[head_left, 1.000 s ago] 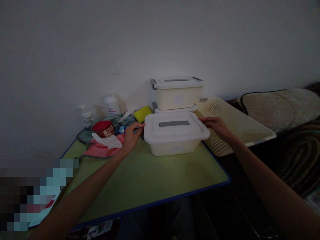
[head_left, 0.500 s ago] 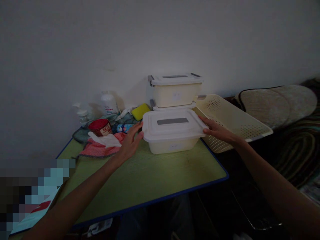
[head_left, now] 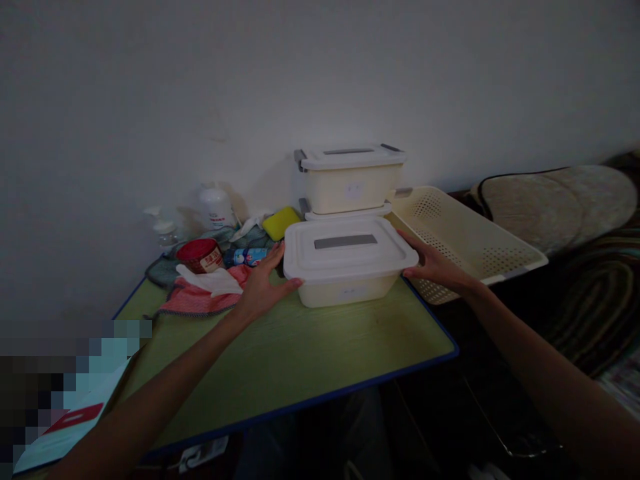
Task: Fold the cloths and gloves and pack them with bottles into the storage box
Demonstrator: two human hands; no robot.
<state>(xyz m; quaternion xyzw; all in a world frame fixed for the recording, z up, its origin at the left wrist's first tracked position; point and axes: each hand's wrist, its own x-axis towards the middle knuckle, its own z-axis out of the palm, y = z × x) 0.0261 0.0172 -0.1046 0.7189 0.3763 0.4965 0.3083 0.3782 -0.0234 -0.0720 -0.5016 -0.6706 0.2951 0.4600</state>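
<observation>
A cream storage box (head_left: 340,293) with a white lid and a grey strip on top stands on the green table (head_left: 300,360) between my hands. My left hand (head_left: 266,283) holds its left end, thumb at the front corner under the lid's rim, fingers along the side. At the right end my right hand (head_left: 433,267) grips it too, with the thumb below the rim and the fingers behind. The lid lies over the whole top. Behind it, another lidded box (head_left: 353,187) with grey side latches is stacked on a further box, mostly hidden.
A perforated cream basket (head_left: 480,240) sits to the right, before a rolled cushion (head_left: 555,207). On the left are a red bowl (head_left: 200,255), a pink cloth (head_left: 193,300), a yellow sponge (head_left: 281,223), a white bottle (head_left: 216,205) and a pump bottle (head_left: 165,232).
Both hands have shifted from the lid's edges to a fuller hold around the box's ends, thumbs coming down under the rim. The box stays in place while the view shifts slightly.
</observation>
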